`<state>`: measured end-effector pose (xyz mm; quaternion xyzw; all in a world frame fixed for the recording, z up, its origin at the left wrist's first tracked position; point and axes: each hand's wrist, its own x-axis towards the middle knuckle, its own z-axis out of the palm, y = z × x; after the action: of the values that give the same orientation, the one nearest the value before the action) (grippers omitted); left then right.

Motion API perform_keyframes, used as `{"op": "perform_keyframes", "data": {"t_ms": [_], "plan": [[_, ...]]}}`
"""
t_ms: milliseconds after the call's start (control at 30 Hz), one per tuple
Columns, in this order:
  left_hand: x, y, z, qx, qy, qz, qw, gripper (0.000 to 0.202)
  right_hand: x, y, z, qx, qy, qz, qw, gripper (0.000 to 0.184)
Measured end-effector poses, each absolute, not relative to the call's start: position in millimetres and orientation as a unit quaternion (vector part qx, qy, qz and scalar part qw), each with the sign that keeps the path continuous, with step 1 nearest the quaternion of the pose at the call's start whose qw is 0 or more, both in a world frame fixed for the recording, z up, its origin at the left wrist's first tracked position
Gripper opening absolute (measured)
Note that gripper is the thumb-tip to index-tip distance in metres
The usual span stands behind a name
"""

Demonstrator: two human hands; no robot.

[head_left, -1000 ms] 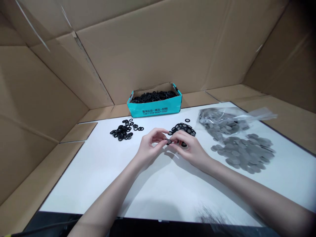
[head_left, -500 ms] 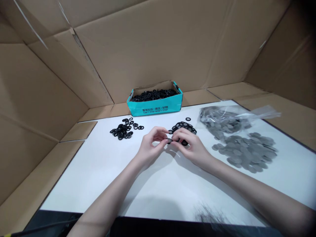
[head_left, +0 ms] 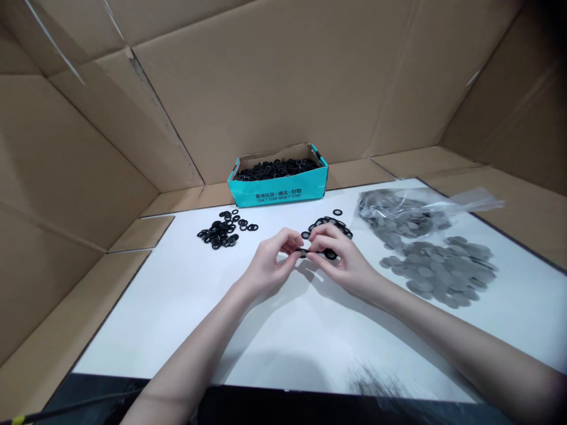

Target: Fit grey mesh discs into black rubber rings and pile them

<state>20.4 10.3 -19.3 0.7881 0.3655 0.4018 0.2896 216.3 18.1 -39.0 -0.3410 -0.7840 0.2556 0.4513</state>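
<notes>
Between both hands, just above the white table, is a black ring with a grey disc in it (head_left: 302, 253). My left hand (head_left: 275, 260) pinches its left side between thumb and fingers. From the right, my right hand (head_left: 340, 255) grips the same ring with thumb and forefinger. Behind my right hand lies a pile of black rings with grey centres (head_left: 330, 225), partly hidden by the fingers. A loose pile of black rings (head_left: 220, 231) lies to the left. Off to the right, grey mesh-like discs (head_left: 445, 268) are heaped flat on the table.
A turquoise box (head_left: 279, 193) full of black rings stands at the back. A clear plastic bag (head_left: 410, 212) holding more grey discs lies at the right rear. Cardboard walls (head_left: 283, 82) enclose the white table (head_left: 177, 330) at the back and sides.
Both hands stay close together with the ring between them. The fingers have shifted slightly, and the ring sits at a slightly different tilt. The piles have not changed.
</notes>
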Motion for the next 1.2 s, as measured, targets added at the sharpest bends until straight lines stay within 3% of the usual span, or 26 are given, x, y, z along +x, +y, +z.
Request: {"op": "perform_keyframes", "data": {"t_ms": [200, 600, 867, 1200], "plan": [[20.2, 8.7, -18.1, 0.830, 0.356, 0.353, 0.242, 0.016, 214.1, 19.4, -44.1, -0.332, -0.789, 0.243, 0.457, 0.010], [19.9, 11.6, -16.3, 0.808, 0.369, 0.356, 0.291, 0.018, 220.4, 25.8, -44.3, -0.345, -0.802, 0.215, 0.438, 0.008], [22.4, 7.8, -17.1, 0.762, 0.393, 0.353, 0.374, 0.014, 217.2, 21.3, -41.2, -0.338, -0.776, 0.313, 0.430, 0.015], [19.0, 10.4, -15.4, 0.766, 0.380, 0.335, 0.396, 0.008, 214.9, 18.5, -43.6, -0.338, -0.750, 0.361, 0.440, 0.018]]}}
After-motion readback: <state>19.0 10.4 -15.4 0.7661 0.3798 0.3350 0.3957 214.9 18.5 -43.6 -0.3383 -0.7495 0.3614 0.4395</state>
